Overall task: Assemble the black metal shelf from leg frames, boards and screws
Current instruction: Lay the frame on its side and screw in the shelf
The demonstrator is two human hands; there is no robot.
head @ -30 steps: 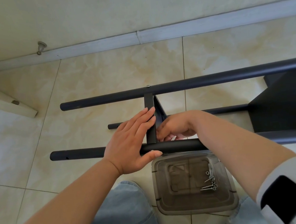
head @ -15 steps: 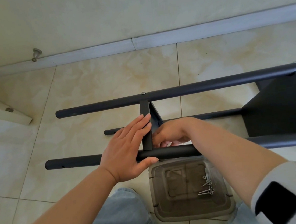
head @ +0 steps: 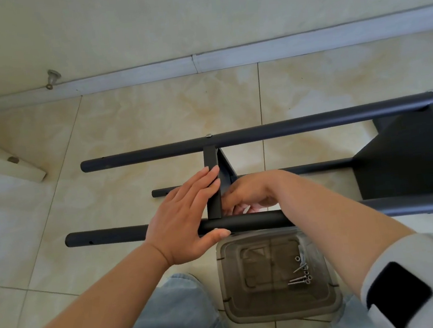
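Little differs from earlier: left hand stays flat, fingers straight against the shelf's board on the floor, right hand stays curled behind it (grasp unclear), clear bin holds loose screws.

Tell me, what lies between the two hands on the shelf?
In the head view, the upright black board edge stands between the left hand, flat against it, and the right hand behind it.
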